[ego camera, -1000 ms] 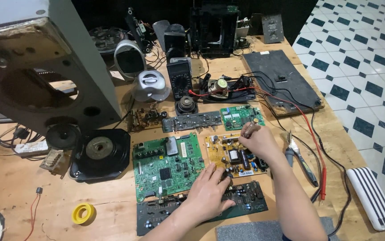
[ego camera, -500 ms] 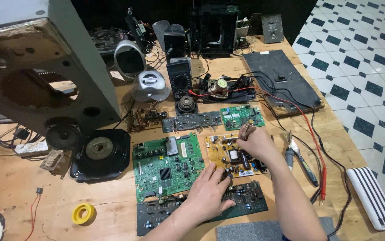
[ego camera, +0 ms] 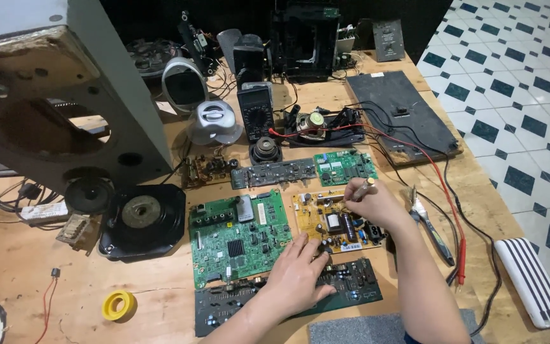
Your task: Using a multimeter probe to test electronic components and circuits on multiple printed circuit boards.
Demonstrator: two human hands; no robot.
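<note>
Centre of the counter (ego camera: 45,280): yellow circuit board (ego camera: 326,220) lies flat, between the large green board (ego camera: 240,236) on its left and pliers (ego camera: 429,224) on its right, dark long board (ego camera: 351,290) just in front of it.

Right hand (ego camera: 377,205) sits over the yellow board's far-right part, fingers pinched on a thin metal-tipped tool (ego camera: 363,188). Tool's kind too small to tell. Tip end angles down-left toward the board's far edge; whether it touches the board, cannot tell.

Left hand (ego camera: 300,274) rests palm-down across the near-left corner of the yellow board and the dark board's top edge, fingers (ego camera: 307,245) spread, pressing flat, gripping nothing.

Step, as I read it: working a point on the yellow board with the tool while the other hand steadies the boards. Next move likely needs a fine, steady tip placement between close-packed parts, boards kept from sliding.

Yellow board's long axis runs roughly left-right, tilted slightly so its right end sits nearer the person. Tool's long axis runs from upper right, by the fingers, down to lower left.

Nearby: black multimeter (ego camera: 256,105) further back, red probe lead (ego camera: 444,191) trailing along the right side.
</note>
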